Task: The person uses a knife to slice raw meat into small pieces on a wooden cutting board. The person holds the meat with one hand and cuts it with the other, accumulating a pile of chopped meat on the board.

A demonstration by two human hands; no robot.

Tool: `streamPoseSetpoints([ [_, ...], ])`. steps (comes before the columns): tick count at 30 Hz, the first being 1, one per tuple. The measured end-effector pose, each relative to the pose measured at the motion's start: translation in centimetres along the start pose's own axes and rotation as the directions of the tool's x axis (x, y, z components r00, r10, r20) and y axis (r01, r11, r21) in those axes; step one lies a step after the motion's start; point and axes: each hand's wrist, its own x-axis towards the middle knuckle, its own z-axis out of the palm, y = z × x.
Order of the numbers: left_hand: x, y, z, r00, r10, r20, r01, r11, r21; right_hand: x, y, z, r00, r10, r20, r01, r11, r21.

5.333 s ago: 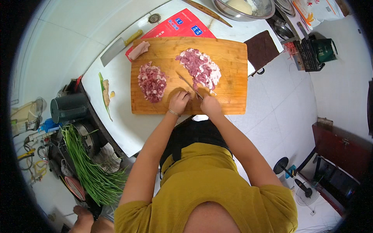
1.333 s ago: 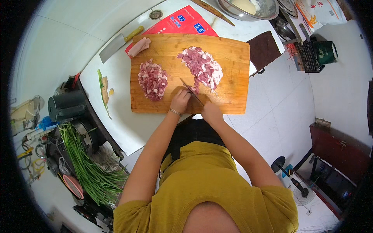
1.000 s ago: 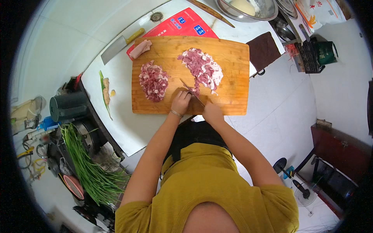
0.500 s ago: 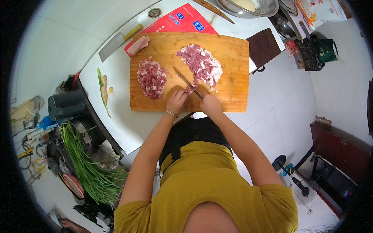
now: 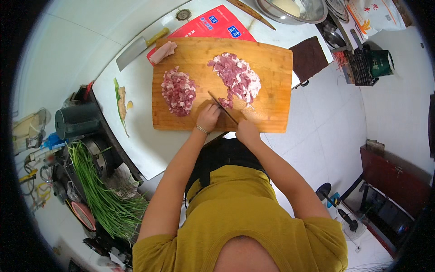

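Observation:
My right hand (image 5: 248,131) is closed round the handle of a knife (image 5: 225,110), whose narrow blade slants up and left over the wooden cutting board (image 5: 272,90). Against the blade's left side, my left hand (image 5: 208,118) has its fingers curled and pressed down on the board; what lies beneath them is hidden. Small meat bits (image 5: 226,103) lie just right of the blade, trailing from a pile of sliced pink and white meat (image 5: 238,76). A heap of diced meat (image 5: 178,92) sits on the left, and a pale folded piece of meat (image 5: 163,52) rests at the upper left corner.
Left of the board, a cleaver (image 5: 140,48), a green onion (image 5: 120,106) and ginger (image 5: 122,99) lie on the white table (image 5: 149,154). Behind are a red sheet (image 5: 204,27) and a metal bowl (image 5: 308,11) with dough. Long green vegetables (image 5: 102,195) lie at lower left.
The knife has shifted slightly, its blade now seen more edge-on. My left hand has moved a little right and up, and the meat by its fingertips no longer shows.

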Motion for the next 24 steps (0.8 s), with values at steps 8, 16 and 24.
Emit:
streamPoseSetpoints([
  [8,0.3,0.2,-0.6,0.999,0.037,-0.029,-0.036,0.999,0.019,2.6,-2.4,0.3,0.996,-0.086,-0.029,0.086,0.996,0.013],
  [16,0.5,0.6,-0.8,0.999,-0.005,-0.034,0.004,1.0,-0.028,2.2,-3.1,-0.7,0.999,0.018,0.034,-0.019,1.0,0.021],
  [24,0.5,0.8,-0.8,0.994,0.015,-0.112,-0.013,1.0,0.022,-0.2,-0.8,-0.3,0.999,0.047,0.023,-0.047,0.999,-0.015],
])
